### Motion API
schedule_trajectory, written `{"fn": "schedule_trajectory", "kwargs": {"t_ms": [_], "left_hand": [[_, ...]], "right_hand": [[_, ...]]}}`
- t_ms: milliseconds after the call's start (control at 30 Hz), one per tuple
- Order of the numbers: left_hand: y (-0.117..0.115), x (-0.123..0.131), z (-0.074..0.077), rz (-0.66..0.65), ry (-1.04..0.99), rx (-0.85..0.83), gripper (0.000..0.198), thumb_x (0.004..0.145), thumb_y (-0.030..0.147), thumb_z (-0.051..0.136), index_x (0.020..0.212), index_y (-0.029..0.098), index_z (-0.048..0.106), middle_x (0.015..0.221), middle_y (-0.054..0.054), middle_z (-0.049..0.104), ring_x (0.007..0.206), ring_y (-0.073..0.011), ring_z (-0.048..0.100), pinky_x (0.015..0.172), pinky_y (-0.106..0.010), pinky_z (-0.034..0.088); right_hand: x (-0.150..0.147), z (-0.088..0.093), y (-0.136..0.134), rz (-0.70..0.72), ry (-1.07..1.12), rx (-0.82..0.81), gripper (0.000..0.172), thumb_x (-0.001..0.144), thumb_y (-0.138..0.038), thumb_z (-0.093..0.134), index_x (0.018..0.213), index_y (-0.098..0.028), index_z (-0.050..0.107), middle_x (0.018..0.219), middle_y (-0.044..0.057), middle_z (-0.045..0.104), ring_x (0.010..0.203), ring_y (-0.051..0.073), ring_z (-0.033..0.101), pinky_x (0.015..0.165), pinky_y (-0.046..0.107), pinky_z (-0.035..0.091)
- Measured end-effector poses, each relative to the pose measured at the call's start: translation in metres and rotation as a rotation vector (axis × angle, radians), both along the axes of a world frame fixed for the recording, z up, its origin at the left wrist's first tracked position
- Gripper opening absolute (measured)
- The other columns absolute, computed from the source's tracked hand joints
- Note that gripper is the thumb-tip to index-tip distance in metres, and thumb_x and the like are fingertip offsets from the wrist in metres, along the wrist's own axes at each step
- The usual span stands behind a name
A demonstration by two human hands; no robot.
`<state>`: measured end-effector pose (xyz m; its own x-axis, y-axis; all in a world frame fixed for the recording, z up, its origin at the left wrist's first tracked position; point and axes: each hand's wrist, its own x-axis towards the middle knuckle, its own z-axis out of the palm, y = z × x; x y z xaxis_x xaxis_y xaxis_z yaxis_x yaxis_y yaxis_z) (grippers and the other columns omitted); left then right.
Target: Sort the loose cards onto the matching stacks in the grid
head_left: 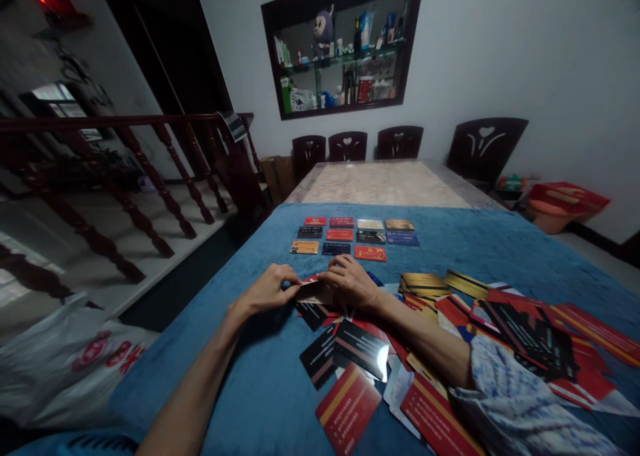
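Observation:
My left hand point(270, 287) pinches the left edge of a few stacked cards point(314, 295), with a red and white edge showing on top and a pale face below. On their right side, my right hand point(349, 281) grips the same cards, its fingers bent over them; part of the stack is hidden behind the hand. Beneath and nearer to me lie loose cards, among them a black card point(361, 348) with a bright glare and a red card point(349, 409) with a gold stripe. Beyond my hands, several cards lie in three rows, including an orange card point(305, 247).
A blue cloth point(240, 376) covers the near part of the table. To the right spreads a heap of mixed cards point(530, 329). Bare stone tabletop point(370, 183) shows farther back, with dark chairs point(349, 147) behind. A white plastic bag point(55, 369) sits at the left.

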<state>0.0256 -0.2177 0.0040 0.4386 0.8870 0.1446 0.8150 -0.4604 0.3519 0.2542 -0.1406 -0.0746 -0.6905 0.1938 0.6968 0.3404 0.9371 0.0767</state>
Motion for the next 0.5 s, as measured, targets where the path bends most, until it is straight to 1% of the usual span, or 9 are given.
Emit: {"fn": "schedule_trajectory", "kwargs": {"t_ms": [200, 400, 500], "left_hand": [[0.0028, -0.006, -0.0012, 0.019, -0.018, 0.003, 0.027, 0.08, 0.012, 0.051, 0.088, 0.019, 0.076, 0.087, -0.003, 0.073, 0.081, -0.0156, 0.063, 0.081, -0.027, 0.046], [0.0053, -0.0077, -0.006, 0.045, -0.087, 0.003, 0.034, 0.076, 0.009, 0.049, 0.097, 0.019, 0.074, 0.096, -0.003, 0.074, 0.088, -0.0163, 0.065, 0.086, -0.027, 0.049], [0.0067, -0.0081, -0.0097, 0.043, -0.134, 0.022, 0.038, 0.075, 0.007, 0.049, 0.104, 0.018, 0.071, 0.1, -0.003, 0.073, 0.09, -0.0165, 0.066, 0.087, -0.027, 0.049]], "right_hand": [[-0.0004, 0.0026, -0.0026, -0.083, 0.0, -0.069, 0.02, 0.096, -0.019, 0.052, 0.111, -0.019, 0.065, 0.089, 0.008, 0.07, 0.091, 0.021, 0.053, 0.079, 0.035, 0.036], [-0.0008, 0.0008, -0.0012, -0.096, -0.013, -0.123, 0.019, 0.094, -0.017, 0.054, 0.109, -0.02, 0.064, 0.089, 0.007, 0.07, 0.09, 0.022, 0.053, 0.079, 0.034, 0.036], [-0.001, -0.0003, -0.0004, -0.094, -0.018, -0.121, 0.023, 0.091, -0.013, 0.056, 0.112, -0.019, 0.063, 0.091, 0.007, 0.071, 0.09, 0.022, 0.052, 0.079, 0.034, 0.036]]}}
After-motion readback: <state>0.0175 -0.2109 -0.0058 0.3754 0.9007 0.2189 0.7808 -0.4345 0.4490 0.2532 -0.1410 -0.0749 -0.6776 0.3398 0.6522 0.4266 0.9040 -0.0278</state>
